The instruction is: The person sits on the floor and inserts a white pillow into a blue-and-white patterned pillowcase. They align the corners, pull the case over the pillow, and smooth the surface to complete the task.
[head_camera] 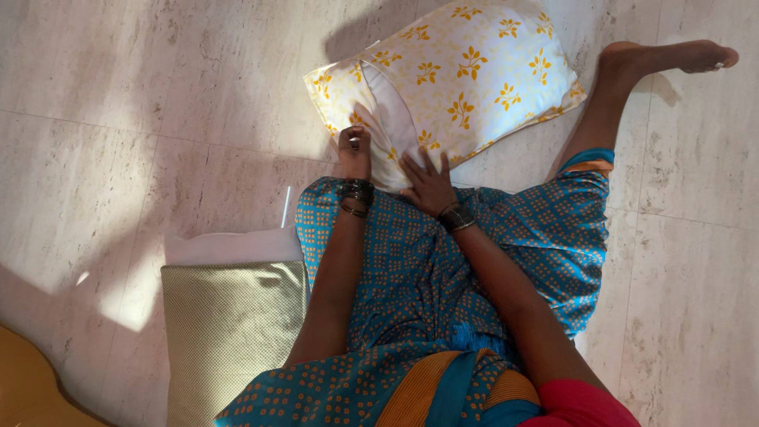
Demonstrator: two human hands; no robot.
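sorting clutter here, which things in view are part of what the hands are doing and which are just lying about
In hand:
- yellow-flowered pillow, its open end at the hands
- left hand, closed on the cover edge
- right hand, flat on the pillow

Lying about:
- olive cushion beside the person
- white cloth under it

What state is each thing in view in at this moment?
Pillow: on the floor, partly inside its yellow-flowered cover, white inner showing at the open end.
Left hand: closed on the cover's open edge.
Right hand: flat, fingers spread on the pillow.
Green cushion: flat on the floor, untouched.
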